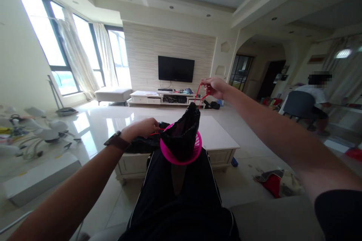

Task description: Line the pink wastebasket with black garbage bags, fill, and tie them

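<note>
A pink plastic basket (169, 154) with holes in its wall rests between my knees. Inside it and rising above its rim is a black garbage bag (181, 135) with red drawstrings. My right hand (213, 87) is raised high, its fingers closed on the red drawstring (198, 91), which pulls one side of the bag up to a peak. Lower and to the left, my left hand (147, 127) pinches the red string on the bag's other side. More black plastic (141, 145) lies on the table behind my left hand.
A white coffee table (217, 135) stands just in front of my knees. A television (176, 69) hangs over a low cabinet (141, 99). On the right a person (313, 96) sits on a chair; a red and beige cloth (279, 182) lies on the floor.
</note>
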Demonstrator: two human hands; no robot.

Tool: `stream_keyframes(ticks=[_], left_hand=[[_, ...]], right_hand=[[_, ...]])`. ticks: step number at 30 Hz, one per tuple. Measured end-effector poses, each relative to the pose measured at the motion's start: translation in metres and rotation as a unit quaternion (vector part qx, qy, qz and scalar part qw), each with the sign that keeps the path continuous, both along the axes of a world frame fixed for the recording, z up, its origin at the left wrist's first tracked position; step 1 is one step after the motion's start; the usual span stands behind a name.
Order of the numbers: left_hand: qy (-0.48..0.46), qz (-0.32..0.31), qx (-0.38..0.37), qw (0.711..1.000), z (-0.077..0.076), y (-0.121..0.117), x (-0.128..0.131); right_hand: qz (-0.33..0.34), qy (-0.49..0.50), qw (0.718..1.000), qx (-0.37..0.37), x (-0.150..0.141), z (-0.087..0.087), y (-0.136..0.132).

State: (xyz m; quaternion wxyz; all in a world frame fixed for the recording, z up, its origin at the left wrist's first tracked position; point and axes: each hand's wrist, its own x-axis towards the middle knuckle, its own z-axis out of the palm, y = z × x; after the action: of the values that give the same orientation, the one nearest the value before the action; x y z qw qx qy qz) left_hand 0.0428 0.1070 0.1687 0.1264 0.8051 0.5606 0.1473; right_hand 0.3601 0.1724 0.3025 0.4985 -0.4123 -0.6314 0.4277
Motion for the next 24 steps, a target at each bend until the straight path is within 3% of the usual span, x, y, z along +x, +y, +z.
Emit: stream_keyframes(ticks=[3,8,12,15,19,24], left_hand=[[-0.031,-0.012,-0.046,0.998,-0.002,-0.002,0.008],[-0.073,-0.037,-0.079,0.994,-0.005,-0.002,0.015],[-0.061,-0.007,-0.009,0.998,-0.001,-0.006,0.019],[-0.051,-0.024,0.046,0.997,0.003,-0.011,0.020],[0.000,-0.078,0.053,0.996,0.002,-0.014,0.018],[0.053,-0.072,0.051,0.995,-0.007,-0.009,0.014]], right_hand=[[0.003,0.097,0.994,-0.044,-0.015,-0.002,-0.007],[0.030,0.125,0.990,-0.054,-0.027,0.001,-0.019],[0.065,0.127,0.989,-0.035,-0.030,-0.004,-0.023],[0.110,0.067,0.991,-0.036,-0.030,-0.014,-0.023],[0.110,-0.083,0.989,-0.044,-0.024,-0.020,-0.015],[0.093,-0.144,0.984,-0.047,-0.009,0.007,0.001]])
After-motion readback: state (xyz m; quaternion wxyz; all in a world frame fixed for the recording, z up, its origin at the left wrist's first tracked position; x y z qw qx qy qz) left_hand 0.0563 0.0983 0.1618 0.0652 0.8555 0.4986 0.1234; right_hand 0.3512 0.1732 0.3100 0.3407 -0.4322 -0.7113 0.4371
